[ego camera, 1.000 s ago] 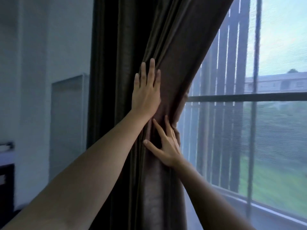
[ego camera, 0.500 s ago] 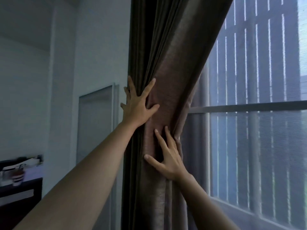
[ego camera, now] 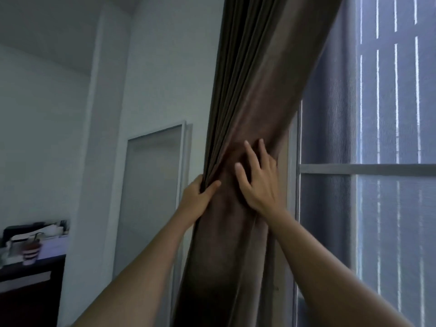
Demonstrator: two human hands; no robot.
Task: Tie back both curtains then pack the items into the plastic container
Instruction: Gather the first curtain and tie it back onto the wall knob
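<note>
Curtain (ego camera: pixel 250 95) fabric hangs gathered beside the window (ego camera: pixel 368 168); I see my left hand (ego camera: pixel 198 197) clamped around its pleated left edge, while my right hand (ego camera: pixel 258 182) presses flat on the front, fingers spread. At far left a dark surface (ego camera: pixel 28 267) carries a striped cup (ego camera: pixel 30 252).

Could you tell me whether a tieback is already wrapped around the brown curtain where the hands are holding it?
No, only the left hand and right hand gather the curtain; no tieback shows around it.
</note>
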